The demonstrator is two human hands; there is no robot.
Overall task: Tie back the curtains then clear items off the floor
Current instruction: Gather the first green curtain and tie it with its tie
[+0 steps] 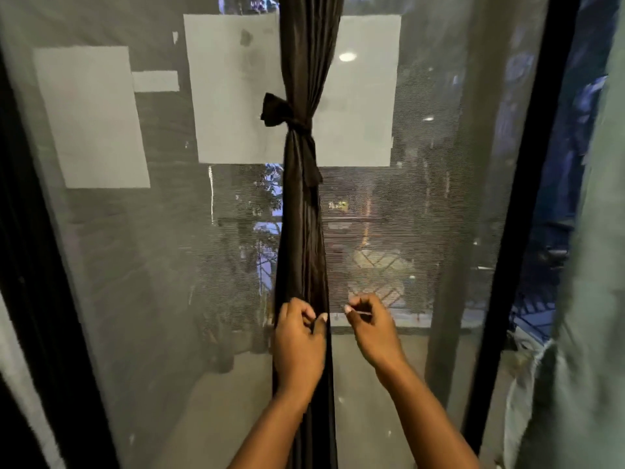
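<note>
Head camera looks forward, close to window (135,231).

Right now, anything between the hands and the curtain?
Nothing visible. The left hand is already on the curtain below the tie; the right hand is just beside it, fingers curled, open air between.

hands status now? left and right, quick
Left hand: fingers curled, pinching a fold of the dark curtain below its tie.
Right hand: fingers curled beside the curtain; what it holds, if anything, cannot be told.
</note>
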